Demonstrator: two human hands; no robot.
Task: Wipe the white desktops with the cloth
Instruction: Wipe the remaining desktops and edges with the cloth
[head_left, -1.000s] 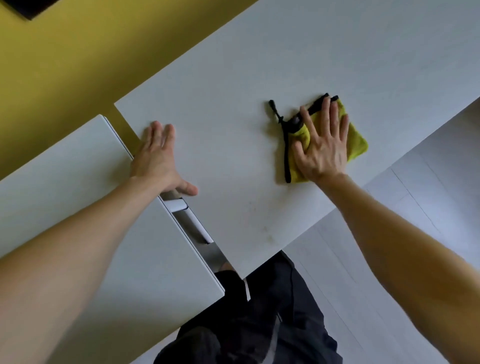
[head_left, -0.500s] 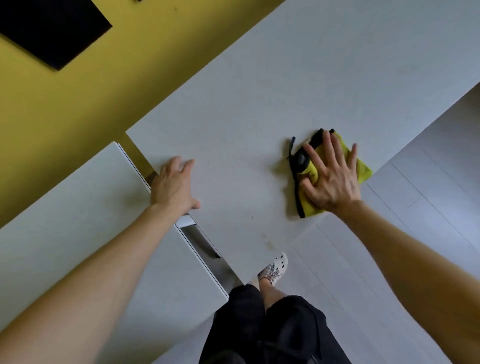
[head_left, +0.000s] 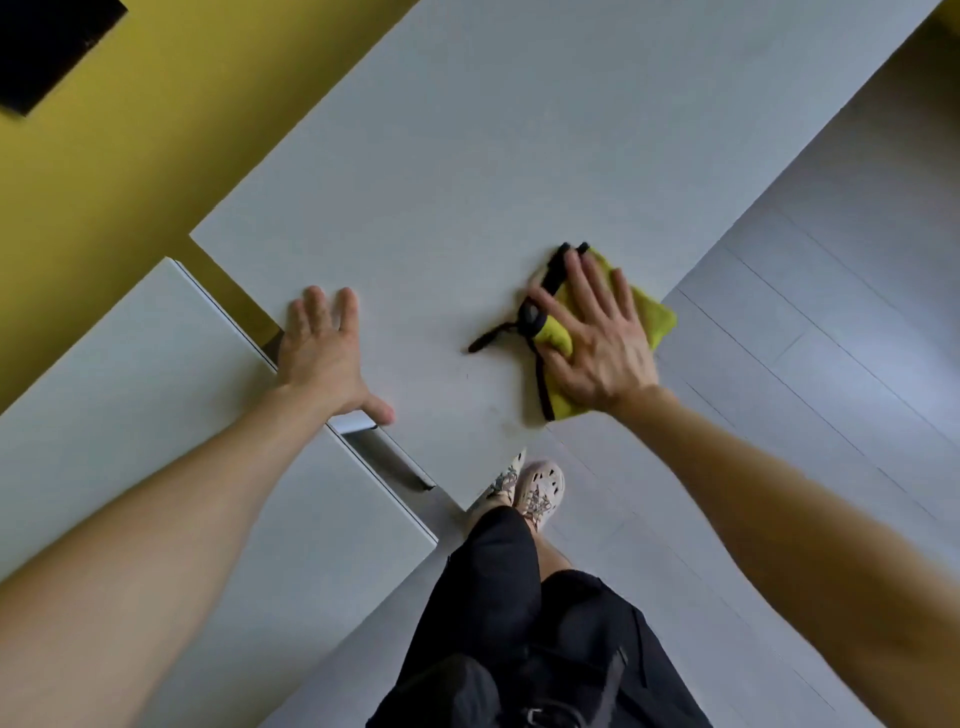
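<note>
Cloth (head_left: 658, 318) (yellow, black-edged) under right hand (head_left: 597, 345); left hand (head_left: 322, 358) flat on desktop (head_left: 467, 156).

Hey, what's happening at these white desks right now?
A person is wiping the larger white desktop. Their right hand presses flat on a yellow cloth with black trim right at the desk's near edge. Their left hand rests open on the same desktop at its left edge, beside the gap to a second white desktop.

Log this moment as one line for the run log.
phase: wipe | left hand: flat on white desktop, by the gap | right hand: pressed flat on yellow cloth, near the edge
</note>
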